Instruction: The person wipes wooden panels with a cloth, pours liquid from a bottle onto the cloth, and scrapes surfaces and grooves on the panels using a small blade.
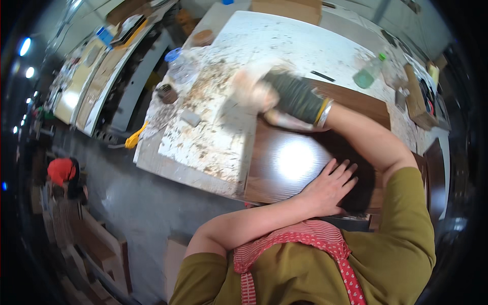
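Note:
My left hand [330,187], bare, lies flat with its fingers spread on a dark brown wood-grain board [269,170]. Above the board's far left part is my right hand [290,96] in a dark green glove with a yellow cuff edge. It is smeared by motion and grips a pale crumpled cloth [249,91], also blurred. Part of the cloth hangs under the glove. The fingers of the right hand are mostly hidden. A bright light reflects off the board's glossy face.
Stained white sheeting [203,147] covers the worktable. On it are a clear jar with a blue lid [180,66], a small jar [166,94], a grey block [190,118], a black strip [323,75] and a green bottle [367,73]. A yellow tool [136,136] hangs at the left edge.

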### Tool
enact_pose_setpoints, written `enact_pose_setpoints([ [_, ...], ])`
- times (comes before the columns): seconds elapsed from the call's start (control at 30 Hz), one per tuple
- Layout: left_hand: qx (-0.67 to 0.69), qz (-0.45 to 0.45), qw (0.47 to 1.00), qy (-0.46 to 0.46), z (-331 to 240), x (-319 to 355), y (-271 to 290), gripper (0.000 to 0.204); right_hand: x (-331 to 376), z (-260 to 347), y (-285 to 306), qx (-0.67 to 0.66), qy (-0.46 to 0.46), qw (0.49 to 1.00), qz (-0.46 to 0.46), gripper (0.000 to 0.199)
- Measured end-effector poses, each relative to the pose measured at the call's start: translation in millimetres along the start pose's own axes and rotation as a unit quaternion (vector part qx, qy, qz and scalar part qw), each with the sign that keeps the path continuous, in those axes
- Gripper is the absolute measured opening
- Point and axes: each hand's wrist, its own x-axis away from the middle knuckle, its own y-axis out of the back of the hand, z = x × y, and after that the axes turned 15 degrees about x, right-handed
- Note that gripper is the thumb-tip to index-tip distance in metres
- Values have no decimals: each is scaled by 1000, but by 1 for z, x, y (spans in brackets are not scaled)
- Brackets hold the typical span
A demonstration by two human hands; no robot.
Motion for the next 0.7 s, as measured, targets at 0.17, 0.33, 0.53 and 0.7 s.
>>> enact_pose_setpoints([
  [0.17, -62, 31, 996, 48, -13, -9, -3, 91, 12, -63, -2, 54, -261, 961, 74, 40],
  [0.33, -169, 82, 982, 22, -20, 11, -9, 80, 84, -45, 78, 49, -321, 945, 37, 53],
  [0.53, -283, 103, 948, -106, -32, 41, 11, 50, 207, -5, 179, 5, -348, 936, -49, 53],
  [0.7, -263, 77, 951, -141, -112, -6, 120, 31, 298, 5, 269, 46, -379, 888, -258, 36],
])
